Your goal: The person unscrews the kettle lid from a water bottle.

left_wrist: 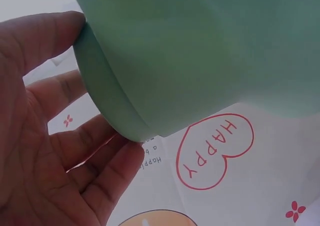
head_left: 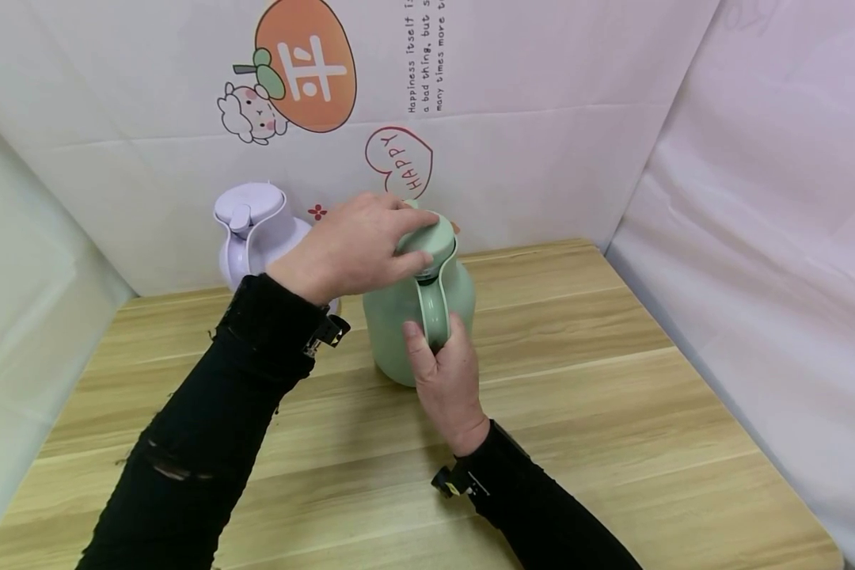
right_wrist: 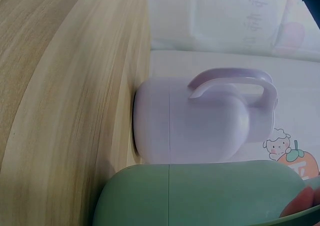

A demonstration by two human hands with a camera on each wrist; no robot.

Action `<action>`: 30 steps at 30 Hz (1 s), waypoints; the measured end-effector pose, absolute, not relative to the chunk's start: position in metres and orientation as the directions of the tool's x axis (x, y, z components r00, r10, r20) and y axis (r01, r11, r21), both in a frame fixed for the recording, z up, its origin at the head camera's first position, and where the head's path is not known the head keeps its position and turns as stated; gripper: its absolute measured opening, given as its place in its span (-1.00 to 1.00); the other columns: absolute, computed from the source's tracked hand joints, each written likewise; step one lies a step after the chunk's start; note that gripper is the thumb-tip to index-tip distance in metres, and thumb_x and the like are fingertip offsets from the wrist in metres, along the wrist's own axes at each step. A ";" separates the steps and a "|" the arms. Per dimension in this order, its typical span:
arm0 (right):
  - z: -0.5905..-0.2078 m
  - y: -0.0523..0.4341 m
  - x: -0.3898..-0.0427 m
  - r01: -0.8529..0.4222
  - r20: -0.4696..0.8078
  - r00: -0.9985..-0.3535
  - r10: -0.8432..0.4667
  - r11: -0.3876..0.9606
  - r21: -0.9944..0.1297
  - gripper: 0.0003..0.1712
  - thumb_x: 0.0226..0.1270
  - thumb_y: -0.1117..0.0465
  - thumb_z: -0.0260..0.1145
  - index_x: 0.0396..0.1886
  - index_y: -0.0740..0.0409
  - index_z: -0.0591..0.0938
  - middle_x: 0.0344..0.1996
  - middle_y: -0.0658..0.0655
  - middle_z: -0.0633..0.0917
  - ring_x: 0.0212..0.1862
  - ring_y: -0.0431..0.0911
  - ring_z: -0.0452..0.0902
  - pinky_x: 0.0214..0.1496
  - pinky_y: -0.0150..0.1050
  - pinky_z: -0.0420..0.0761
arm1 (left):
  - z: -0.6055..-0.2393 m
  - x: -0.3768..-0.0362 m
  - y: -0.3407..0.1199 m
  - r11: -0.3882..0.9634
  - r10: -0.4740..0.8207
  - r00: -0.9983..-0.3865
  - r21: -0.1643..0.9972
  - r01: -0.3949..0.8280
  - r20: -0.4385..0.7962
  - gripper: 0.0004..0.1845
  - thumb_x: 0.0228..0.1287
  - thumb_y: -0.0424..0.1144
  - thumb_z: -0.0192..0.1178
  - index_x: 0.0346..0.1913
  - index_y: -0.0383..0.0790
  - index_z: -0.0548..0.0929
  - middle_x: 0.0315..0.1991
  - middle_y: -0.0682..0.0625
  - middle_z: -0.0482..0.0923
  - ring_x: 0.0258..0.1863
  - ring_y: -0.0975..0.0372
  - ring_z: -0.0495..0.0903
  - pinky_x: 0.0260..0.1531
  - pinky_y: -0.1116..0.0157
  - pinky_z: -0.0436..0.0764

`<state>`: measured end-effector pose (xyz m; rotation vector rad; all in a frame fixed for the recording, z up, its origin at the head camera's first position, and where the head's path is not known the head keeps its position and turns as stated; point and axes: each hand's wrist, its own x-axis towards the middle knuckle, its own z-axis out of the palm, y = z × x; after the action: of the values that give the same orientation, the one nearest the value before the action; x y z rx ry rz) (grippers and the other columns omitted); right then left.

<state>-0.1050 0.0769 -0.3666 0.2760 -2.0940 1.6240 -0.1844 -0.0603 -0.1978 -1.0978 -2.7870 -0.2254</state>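
A mint-green thermos jug (head_left: 392, 332) stands upright on the wooden table, its handle toward me. My left hand (head_left: 352, 245) reaches over its top and grips the round green lid (head_left: 433, 240) by the rim. In the left wrist view, the thumb and fingertips lie along the lid's edge (left_wrist: 102, 88). A dark band shows just under the lid's near side. Lower down, my right hand (head_left: 452, 384) holds the jug's handle (head_left: 435, 309), with the thumb along its left side. The right wrist view shows the green jug's side (right_wrist: 215, 193) and only a bit of fingers.
A lilac jug (head_left: 252, 202) of similar shape stands behind and left of the green one, partly hidden by my left hand and forearm. The wooden table (head_left: 584, 396) reaches back to a printed white cloth (head_left: 541, 158). Another white cloth (head_left: 769, 237) hangs along the right.
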 end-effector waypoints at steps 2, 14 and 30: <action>-0.367 0.077 -0.105 -0.434 0.481 -0.868 0.128 0.278 -0.857 -0.63 0.57 0.04 0.29 -0.02 0.30 0.51 -0.34 0.12 0.57 -0.27 -0.07 0.52 -0.22 -0.20 0.54 | -0.198 -0.184 -0.059 0.736 0.653 -0.734 0.072 0.673 0.187 -0.44 0.46 0.10 0.19 0.42 -0.03 0.57 0.17 -0.15 0.62 0.12 -0.02 0.57 0.13 0.01 0.55; -0.367 0.077 -0.105 -0.456 0.499 -0.859 0.117 0.271 -0.848 -0.64 0.58 0.06 0.28 0.01 0.30 0.52 -0.31 0.12 0.59 -0.25 -0.08 0.53 -0.20 -0.21 0.56 | -0.202 -0.181 -0.052 0.791 0.590 -0.766 0.007 0.612 0.257 -0.49 0.40 0.24 0.17 0.24 0.05 0.66 -0.15 -0.10 0.55 -0.13 0.00 0.52 -0.14 0.05 0.54; -0.368 0.077 -0.105 -0.457 0.499 -0.860 0.108 0.271 -0.847 -0.63 0.58 0.06 0.28 0.04 0.31 0.51 -0.25 0.17 0.63 -0.22 -0.07 0.57 -0.17 -0.18 0.58 | -0.207 -0.181 -0.040 0.861 0.505 -0.785 -0.139 0.490 0.360 -0.34 0.31 0.50 0.11 -0.03 -0.03 0.68 -0.34 -0.08 0.51 -0.28 0.00 0.55 -0.30 0.05 0.54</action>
<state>-0.1051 0.0770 -0.3676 0.3142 -2.0839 1.6233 -0.1809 -0.0401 -0.2072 -0.7378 -2.6457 0.0538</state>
